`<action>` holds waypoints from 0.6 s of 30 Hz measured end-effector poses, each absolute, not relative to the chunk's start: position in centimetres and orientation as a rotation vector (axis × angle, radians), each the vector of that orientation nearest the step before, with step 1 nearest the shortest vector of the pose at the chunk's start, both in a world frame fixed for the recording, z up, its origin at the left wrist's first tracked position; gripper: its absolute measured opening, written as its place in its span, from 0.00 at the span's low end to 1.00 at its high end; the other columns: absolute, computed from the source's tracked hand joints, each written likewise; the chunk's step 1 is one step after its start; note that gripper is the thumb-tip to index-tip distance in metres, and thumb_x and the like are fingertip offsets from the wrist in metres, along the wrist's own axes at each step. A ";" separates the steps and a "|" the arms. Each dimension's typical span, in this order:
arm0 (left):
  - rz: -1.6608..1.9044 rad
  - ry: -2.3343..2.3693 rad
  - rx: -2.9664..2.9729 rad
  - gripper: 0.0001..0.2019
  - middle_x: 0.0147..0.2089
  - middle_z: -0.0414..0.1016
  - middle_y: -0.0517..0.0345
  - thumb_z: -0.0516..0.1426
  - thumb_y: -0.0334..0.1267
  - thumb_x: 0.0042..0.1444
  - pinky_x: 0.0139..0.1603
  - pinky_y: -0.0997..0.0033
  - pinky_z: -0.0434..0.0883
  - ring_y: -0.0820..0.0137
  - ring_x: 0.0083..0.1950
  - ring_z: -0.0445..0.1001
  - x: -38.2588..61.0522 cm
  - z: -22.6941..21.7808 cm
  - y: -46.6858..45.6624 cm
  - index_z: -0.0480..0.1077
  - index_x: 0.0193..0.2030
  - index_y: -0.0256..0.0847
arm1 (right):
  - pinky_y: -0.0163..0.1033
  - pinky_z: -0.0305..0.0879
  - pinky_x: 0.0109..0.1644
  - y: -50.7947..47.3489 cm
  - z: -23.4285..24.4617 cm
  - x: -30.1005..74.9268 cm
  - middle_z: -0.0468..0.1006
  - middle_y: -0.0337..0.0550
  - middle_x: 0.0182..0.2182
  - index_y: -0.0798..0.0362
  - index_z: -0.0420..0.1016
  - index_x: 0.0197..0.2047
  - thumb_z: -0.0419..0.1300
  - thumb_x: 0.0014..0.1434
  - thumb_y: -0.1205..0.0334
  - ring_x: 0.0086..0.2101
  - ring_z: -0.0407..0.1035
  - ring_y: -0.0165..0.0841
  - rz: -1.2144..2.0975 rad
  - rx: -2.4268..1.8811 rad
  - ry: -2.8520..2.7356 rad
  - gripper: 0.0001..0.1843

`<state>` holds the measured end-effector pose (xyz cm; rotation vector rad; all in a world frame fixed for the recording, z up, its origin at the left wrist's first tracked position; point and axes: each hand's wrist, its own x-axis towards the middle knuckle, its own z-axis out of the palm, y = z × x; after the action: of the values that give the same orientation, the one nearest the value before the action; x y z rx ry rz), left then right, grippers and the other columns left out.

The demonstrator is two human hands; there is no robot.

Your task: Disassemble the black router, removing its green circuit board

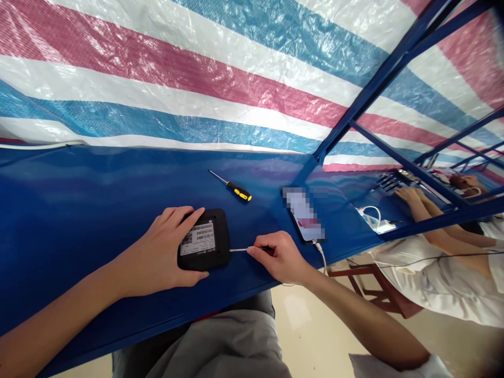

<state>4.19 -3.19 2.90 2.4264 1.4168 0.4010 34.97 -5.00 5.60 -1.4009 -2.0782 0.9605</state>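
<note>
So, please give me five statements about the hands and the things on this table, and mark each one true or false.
1. The left hand grips the black device. True.
2. The right hand is empty. False: it holds a slim tool, pointed at the device's edge.
3. A white cable is attached to the phone. True.
4. The yellow-and-black screwdriver lies on top of the black device. False: it lies on the blue table, apart from the device.
5. The black device's printed label faces up. True.
</note>
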 end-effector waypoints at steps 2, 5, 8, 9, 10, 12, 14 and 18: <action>0.421 1.417 2.421 0.57 0.78 0.62 0.41 0.66 0.67 0.52 0.73 0.38 0.66 0.38 0.78 0.59 4.4 3.2 -3.4 0.50 0.83 0.45 | 0.39 0.47 0.30 -5.0 5.5 35.0 0.57 0.32 0.20 0.51 0.60 0.22 0.59 0.69 0.53 0.24 0.51 0.27 0.950 -1.375 -2.079 0.25; 0.433 1.403 2.408 0.57 0.77 0.62 0.42 0.67 0.66 0.51 0.72 0.38 0.67 0.38 0.78 0.59 4.6 3.5 -3.4 0.50 0.83 0.49 | 0.39 0.47 0.30 -5.1 5.5 35.0 0.57 0.32 0.20 0.50 0.61 0.22 0.59 0.70 0.53 0.24 0.51 0.27 0.956 -1.353 -2.092 0.25; 0.419 1.402 2.402 0.58 0.78 0.61 0.41 0.67 0.65 0.50 0.72 0.38 0.67 0.37 0.78 0.58 4.6 3.5 -3.4 0.51 0.83 0.48 | 0.39 0.48 0.30 -5.1 5.7 35.1 0.59 0.32 0.20 0.50 0.62 0.23 0.59 0.71 0.54 0.24 0.52 0.27 0.963 -1.324 -2.103 0.24; 0.414 1.401 2.404 0.58 0.78 0.61 0.41 0.67 0.65 0.50 0.72 0.38 0.67 0.37 0.78 0.58 4.6 3.5 -3.4 0.51 0.83 0.47 | 0.39 0.48 0.30 -5.1 5.8 35.1 0.59 0.33 0.20 0.50 0.63 0.23 0.59 0.71 0.55 0.24 0.52 0.27 0.961 -1.313 -2.106 0.24; 0.412 1.398 2.407 0.58 0.78 0.61 0.41 0.67 0.64 0.51 0.72 0.38 0.67 0.37 0.78 0.58 4.6 3.5 -3.4 0.51 0.83 0.47 | 0.39 0.49 0.30 -5.1 5.8 35.1 0.60 0.33 0.20 0.50 0.63 0.23 0.59 0.71 0.55 0.24 0.53 0.27 0.954 -1.307 -2.108 0.24; 0.418 1.394 2.411 0.58 0.78 0.61 0.41 0.67 0.64 0.50 0.72 0.38 0.68 0.37 0.78 0.58 4.5 3.4 -3.4 0.51 0.83 0.47 | 0.40 0.49 0.30 -5.2 5.8 35.1 0.60 0.33 0.20 0.50 0.62 0.23 0.59 0.71 0.56 0.24 0.53 0.28 0.944 -1.308 -2.121 0.24; 0.433 1.392 2.407 0.57 0.77 0.62 0.41 0.67 0.63 0.50 0.71 0.38 0.68 0.37 0.78 0.59 4.5 3.4 -3.4 0.51 0.83 0.48 | 0.40 0.49 0.29 -5.2 5.7 35.0 0.61 0.34 0.20 0.50 0.62 0.23 0.59 0.72 0.55 0.23 0.53 0.28 0.935 -1.316 -2.134 0.24; 0.431 1.393 2.391 0.57 0.77 0.62 0.42 0.67 0.62 0.49 0.72 0.38 0.67 0.37 0.78 0.57 4.5 3.3 -3.4 0.52 0.83 0.49 | 0.39 0.48 0.29 -5.2 5.6 35.1 0.62 0.34 0.20 0.51 0.64 0.23 0.60 0.70 0.53 0.23 0.54 0.28 0.920 -1.320 -2.136 0.24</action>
<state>4.54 -3.40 3.35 2.3910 1.3927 0.4314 35.11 -5.23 5.57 -1.3201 -2.1364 0.9200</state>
